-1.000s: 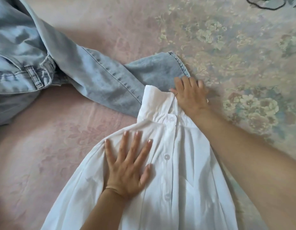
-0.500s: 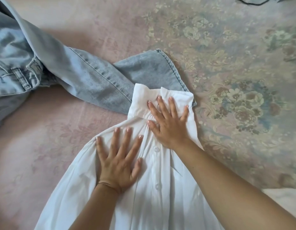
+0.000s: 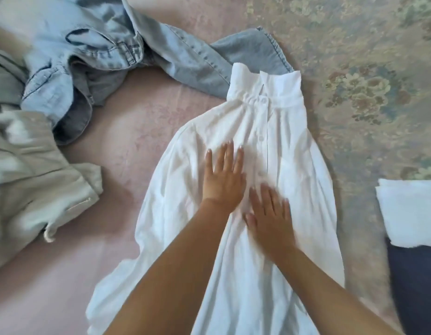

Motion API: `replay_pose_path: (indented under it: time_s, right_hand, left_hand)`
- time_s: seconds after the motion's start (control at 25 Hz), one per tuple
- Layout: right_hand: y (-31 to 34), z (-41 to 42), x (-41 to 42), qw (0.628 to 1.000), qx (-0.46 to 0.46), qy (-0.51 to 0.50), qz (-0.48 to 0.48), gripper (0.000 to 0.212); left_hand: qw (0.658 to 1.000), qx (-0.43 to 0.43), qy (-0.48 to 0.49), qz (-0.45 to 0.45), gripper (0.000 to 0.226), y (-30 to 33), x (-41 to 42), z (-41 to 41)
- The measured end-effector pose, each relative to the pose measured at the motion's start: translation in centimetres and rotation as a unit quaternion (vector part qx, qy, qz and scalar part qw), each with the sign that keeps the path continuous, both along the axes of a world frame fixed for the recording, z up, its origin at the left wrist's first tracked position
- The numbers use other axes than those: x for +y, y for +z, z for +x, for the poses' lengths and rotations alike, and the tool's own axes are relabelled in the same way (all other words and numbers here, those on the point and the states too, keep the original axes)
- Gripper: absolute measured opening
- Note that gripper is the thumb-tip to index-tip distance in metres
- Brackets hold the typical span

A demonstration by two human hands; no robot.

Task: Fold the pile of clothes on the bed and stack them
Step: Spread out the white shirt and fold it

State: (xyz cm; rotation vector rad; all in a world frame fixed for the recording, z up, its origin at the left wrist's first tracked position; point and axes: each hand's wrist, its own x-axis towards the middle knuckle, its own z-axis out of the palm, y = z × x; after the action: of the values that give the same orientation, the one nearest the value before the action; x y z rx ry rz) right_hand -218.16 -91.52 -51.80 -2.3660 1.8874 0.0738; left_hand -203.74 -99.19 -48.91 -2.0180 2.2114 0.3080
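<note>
A white buttoned garment (image 3: pixel 292 151) lies spread flat on the bed, its waistband at the far end. My left hand (image 3: pixel 223 177) presses flat on its middle with fingers straight. Just right of it and nearer to me, my right hand (image 3: pixel 270 213) lies flat on the same cloth, blurred by motion. Light blue jeans (image 3: pixel 113 44) lie crumpled at the upper left, one leg running under the white waistband. A pale grey-green garment (image 3: pixel 28 170) sits bunched at the left edge. At the right edge a folded white piece (image 3: pixel 412 211) rests on a folded dark navy one (image 3: pixel 417 286).
The bedspread (image 3: pixel 354 68) is pink on the left and floral on the right. Bare cover shows between the white garment and the folded stack, and around the lower left.
My right hand slid from the waistband down toward me to the middle of the white garment. The left hand also moved down the cloth. The view shifted, bringing the folded stack and grey-green garment into sight.
</note>
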Motion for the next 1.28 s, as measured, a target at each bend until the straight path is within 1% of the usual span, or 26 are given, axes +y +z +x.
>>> replay_pose_path:
  time_s: [0.08, 0.12, 0.16, 0.24, 0.28, 0.32, 0.4, 0.44, 0.48, 0.52, 0.56, 0.6, 0.64, 0.68, 0.76, 0.84, 0.88, 0.92, 1.0, 1.04, 1.08, 1.12, 1.16, 1.2, 1.24, 1.28]
  right_hand:
    - [0.7, -0.4, 1.9, 0.999, 0.015, -0.029, 0.029, 0.054]
    - [1.6, -0.1, 1.8, 0.998, 0.014, -0.05, 0.027, 0.054]
    - [2.5, 0.5, 1.9, 0.999, 0.009, -0.048, 0.014, 0.055]
    - [4.5, 3.2, 3.6, 0.999, -0.015, 0.036, 0.004, 0.056]
    - [5.1, 4.6, 4.9, 0.995, -0.027, 0.089, 0.02, 0.056]
    - [5.4, 6.1, 6.3, 0.99, -0.04, 0.135, 0.029, 0.056]
    - [5.4, 8.8, 8.4, 0.978, -0.041, 0.194, 0.071, 0.059]
    - [5.5, 10.0, 8.9, 0.971, -0.033, 0.216, 0.097, 0.061]
    - [5.3, 10.9, 9.5, 0.966, -0.027, 0.235, 0.108, 0.064]
    - [5.1, 11.6, 9.8, 0.959, -0.016, 0.258, 0.113, 0.068]
    - [4.8, 12.1, 9.9, 0.952, -0.005, 0.278, 0.124, 0.074]
    - [4.5, 12.4, 10.0, 0.949, 0.005, 0.273, 0.159, 0.081]
    - [4.8, 12.8, 10.1, 0.951, -0.003, 0.254, 0.177, 0.088]
    - [5.3, 13.3, 10.4, 0.956, -0.021, 0.252, 0.15, 0.094]
    - [6.8, 14.6, 11.5, 0.956, -0.057, 0.273, 0.089, 0.098]
    - [7.2, 16.0, 13.0, 0.939, -0.094, 0.324, 0.069, 0.094]
    - [7.4, 16.6, 13.6, 0.934, -0.097, 0.338, 0.059, 0.087]
    - [7.6, 17.1, 13.7, 0.937, -0.098, 0.333, 0.041, 0.077]
    - [7.7, 17.8, 13.2, 0.953, -0.103, 0.284, 0.033, 0.052]
    - [8.0, 17.9, 12.8, 0.96, -0.105, 0.255, 0.049, 0.047]
    - [8.1, 17.9, 12.4, 0.965, -0.109, 0.227, 0.065, 0.049]
    - [8.3, 17.8, 12.2, 0.97, -0.113, 0.202, 0.078, 0.053]
    - [8.3, 17.5, 12.1, 0.973, -0.111, 0.178, 0.098, 0.057]
    - [8.3, 17.0, 12.1, 0.974, -0.097, 0.161, 0.125, 0.06]
    - [8.3, 16.5, 12.0, 0.971, -0.072, 0.157, 0.166, 0.061]
    - [8.4, 16.0, 11.9, 0.963, -0.034, 0.159, 0.217, 0.061]
  left_hand:
    - [0.997, 0.064, -0.022, -0.039, 0.056, 1.9, 8.1, 1.5]
    - [0.996, 0.078, -0.019, -0.045, 0.055, 2.7, 11.7, 2.8]
    - [0.996, 0.082, 0.001, -0.041, 0.054, 3.0, 15.0, 4.5]
    - [0.99, 0.08, 0.103, -0.044, 0.053, 3.4, 20.6, 8.8]
    - [0.983, 0.091, 0.162, -0.011, 0.06, 3.6, 22.3, 10.9]
    - [0.974, 0.1, 0.2, 0.025, 0.074, 3.6, 23.8, 12.9]
    - [0.958, 0.151, 0.218, 0.107, 0.104, 3.7, 25.7, 16.3]
    - [0.944, 0.194, 0.229, 0.139, 0.113, 3.8, 26.4, 17.4]
    - [0.931, 0.23, 0.24, 0.151, 0.111, 4.2, 26.9, 18.2]
    - [0.921, 0.249, 0.253, 0.162, 0.097, 4.5, 27.3, 18.9]
    - [0.907, 0.269, 0.273, 0.173, 0.07, 4.9, 27.7, 19.4]
    - [0.89, 0.295, 0.307, 0.162, 0.038, 5.1, 28.2, 19.8]
    - [0.86, 0.339, 0.349, 0.154, 0.011, 5.5, 28.5, 20.0]
    - [0.821, 0.387, 0.397, 0.134, 0.007, 6.1, 28.7, 20.2]
    - [0.735, 0.485, 0.462, 0.099, 0.014, 7.8, 28.7, 20.1]
    - [0.666, 0.557, 0.486, 0.099, 0.034, 9.5, 28.5, 19.4]
    - [0.636, 0.591, 0.487, 0.1, 0.037, 10.3, 28.3, 18.9]
    - [0.613, 0.609, 0.494, 0.096, 0.032, 10.6, 28.2, 18.6]
    - [0.583, 0.616, 0.523, 0.082, 0.02, 10.9, 28.2, 18.9]
    - [0.571, 0.614, 0.539, 0.079, 0.019, 10.9, 28.3, 19.4]
    - [0.566, 0.608, 0.552, 0.077, 0.02, 11.0, 28.5, 20.2]
    - [0.569, 0.597, 0.561, 0.076, 0.02, 11.1, 28.7, 21.1]
    - [0.581, 0.582, 0.564, 0.07, 0.018, 11.3, 29.0, 22.2]
    - [0.605, 0.56, 0.563, 0.057, 0.015, 11.8, 29.2, 23.3]
    - [0.646, 0.518, 0.56, 0.034, 0.015, 12.5, 29.2, 24.5]
    - [0.699, 0.452, 0.554, 0.005, 0.02, 12.9, 29.0, 25.7]
